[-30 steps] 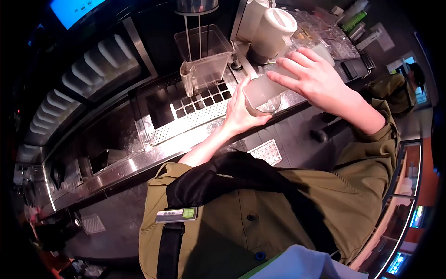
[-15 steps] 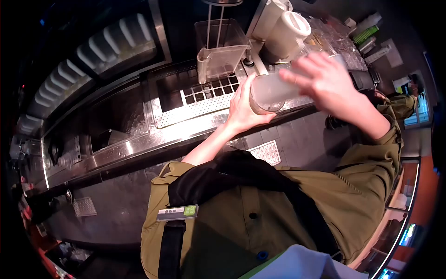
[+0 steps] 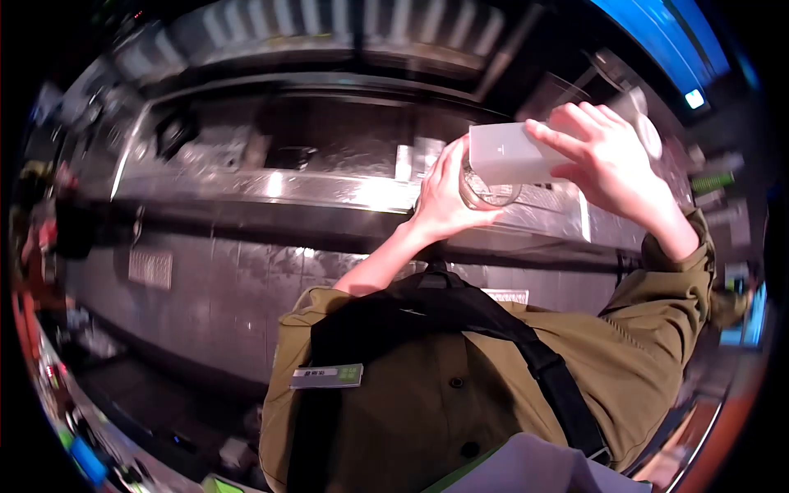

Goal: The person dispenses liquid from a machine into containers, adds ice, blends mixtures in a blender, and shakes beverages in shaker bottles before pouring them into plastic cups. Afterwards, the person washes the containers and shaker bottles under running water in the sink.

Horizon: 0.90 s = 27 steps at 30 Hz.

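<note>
My left hand is wrapped round a clear round container, held above the front edge of the steel counter. A pale, translucent box-shaped container lies tilted sideways over its mouth. The fingers of my right hand are closed on the far end of this box. What is inside either container cannot be made out clearly.
The steel counter runs across the view, with a dark recessed section behind it. A row of pale containers stands at the back. A white-lidded jug is beyond my right hand. A metal floor plate lies at the lower left.
The view has turned and shifted left along the counter. My right hand, blurred before, now shows gripping the box. The clear dispenser bin at the back is no longer distinct.
</note>
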Motion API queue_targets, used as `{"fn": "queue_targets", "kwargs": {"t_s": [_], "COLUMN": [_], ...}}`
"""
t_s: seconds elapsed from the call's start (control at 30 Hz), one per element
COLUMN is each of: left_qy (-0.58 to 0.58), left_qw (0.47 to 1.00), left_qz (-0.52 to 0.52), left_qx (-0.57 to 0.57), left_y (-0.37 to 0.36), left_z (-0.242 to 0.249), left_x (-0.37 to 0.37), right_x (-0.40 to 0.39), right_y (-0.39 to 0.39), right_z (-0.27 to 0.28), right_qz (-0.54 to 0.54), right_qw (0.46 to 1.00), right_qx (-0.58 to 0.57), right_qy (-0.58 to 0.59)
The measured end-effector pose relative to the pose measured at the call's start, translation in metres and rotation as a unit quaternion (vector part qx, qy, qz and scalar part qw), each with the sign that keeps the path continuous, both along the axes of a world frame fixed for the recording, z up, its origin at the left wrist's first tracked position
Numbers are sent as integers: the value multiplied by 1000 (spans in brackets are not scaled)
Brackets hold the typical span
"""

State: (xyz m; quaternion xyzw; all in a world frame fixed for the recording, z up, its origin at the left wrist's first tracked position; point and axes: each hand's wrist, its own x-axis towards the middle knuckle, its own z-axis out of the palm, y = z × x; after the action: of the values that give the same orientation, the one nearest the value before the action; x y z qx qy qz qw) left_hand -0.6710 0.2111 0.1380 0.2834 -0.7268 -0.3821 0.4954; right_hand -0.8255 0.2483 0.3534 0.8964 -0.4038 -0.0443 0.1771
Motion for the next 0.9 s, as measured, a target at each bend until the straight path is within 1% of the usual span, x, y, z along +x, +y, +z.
{"fn": "queue_targets", "kwargs": {"t_s": [0.07,0.1,0.13,0.2,0.23,0.27,0.33,0.37,0.4,0.43,0.47,0.5,0.53,0.57,0.6,0.63,0.67,0.7,0.73,0.77,0.8,0.83,0.87,0.9], "left_qy": [-27,-38,-41,-43,-49,-68,-75,-71,-60,-51,-40,-29,-18,-8,3,-1,14,29,44,32,31,35,41,16], "left_qw": [998,993,988,977,970,956,942,934,926,918,910,902,890,879,868,852,845,839,834,822,819,816,812,812], "left_qz": [63,108,147,210,238,285,328,349,372,392,412,432,455,475,496,521,533,542,550,568,572,577,583,584], "left_qx": [0,-33,-24,-2,-2,-23,0,20,12,19,25,3,20,23,27,46,36,30,26,20,3,2,2,4], "left_y": [-6,-7,-12,-23,-34,-41,-55,-62,-70,-78,-89,-100,-106,-116,-125,-134,-145,-154,-163,-173,-183,-191,-198,-204], "left_z": [8,9,12,19,15,16,15,14,10,6,0,-11,-11,-13,-18,-21,-25,-32,-39,-45,-54,-61,-64,-65], "left_x": [52,76,102,148,167,186,225,244,260,277,294,312,324,337,348,357,367,375,381,387,395,401,403,406], "right_x": [35,48,64,96,108,126,162,180,199,220,243,267,291,312,336,362,387,408,424,438,452,460,471,471], "right_y": [-19,-35,-51,-81,-109,-129,-173,-198,-222,-243,-259,-280,-295,-326,-354,-377,-396,-418,-429,-439,-454,-460,-477,-480], "right_z": [-14,-19,-28,-45,-60,-72,-94,-107,-122,-137,-146,-166,-177,-209,-235,-267,-297,-324,-335,-347,-364,-360,-380,-379], "right_qz": [36,58,61,76,128,155,166,159,147,146,126,149,149,136,94,116,134,125,113,71,124,124,135,179], "right_qw": [995,991,982,948,938,931,915,876,827,756,713,700,684,658,677,661,642,654,667,704,663,623,624,646], "right_qx": [70,90,119,179,182,180,217,300,383,458,500,472,476,518,531,509,489,491,492,473,475,518,499,469], "right_qy": [-57,-84,-133,-251,-266,-278,-298,-343,-384,-445,-476,-515,-532,-529,-500,-538,-576,-562,-548,-525,-565,-573,-587,-576]}}
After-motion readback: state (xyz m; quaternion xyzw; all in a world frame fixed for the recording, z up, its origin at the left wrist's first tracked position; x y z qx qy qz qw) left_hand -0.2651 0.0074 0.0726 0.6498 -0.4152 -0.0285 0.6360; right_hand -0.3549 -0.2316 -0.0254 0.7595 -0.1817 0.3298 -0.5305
